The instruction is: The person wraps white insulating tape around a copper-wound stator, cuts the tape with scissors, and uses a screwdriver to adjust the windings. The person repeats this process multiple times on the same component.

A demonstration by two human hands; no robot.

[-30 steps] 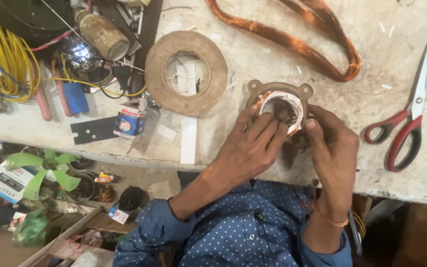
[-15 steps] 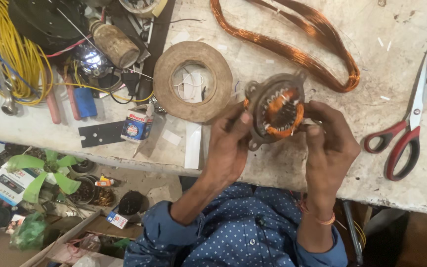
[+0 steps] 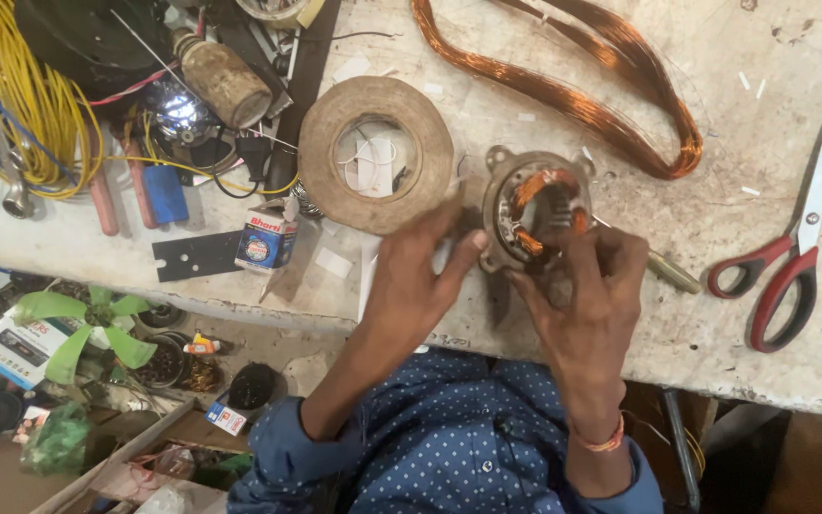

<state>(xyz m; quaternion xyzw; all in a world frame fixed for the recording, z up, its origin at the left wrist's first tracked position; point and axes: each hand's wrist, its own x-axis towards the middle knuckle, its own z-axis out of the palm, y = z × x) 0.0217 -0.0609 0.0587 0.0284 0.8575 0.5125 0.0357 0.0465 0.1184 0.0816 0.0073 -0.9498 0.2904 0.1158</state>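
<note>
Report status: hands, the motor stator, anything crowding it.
Left hand and right hand grip the copper-wound stator. Tape roll close beside it, scissors well clear.

Worn table [image 3: 763, 381] bearing a brown tape roll [image 3: 376, 153], a looped copper wire coil [image 3: 573, 90], red-handled scissors [image 3: 792, 247], coiled yellow wire [image 3: 35, 105] and a small printed box [image 3: 266, 243]; a green fan blade [image 3: 88, 324] lies below the edge.
</note>
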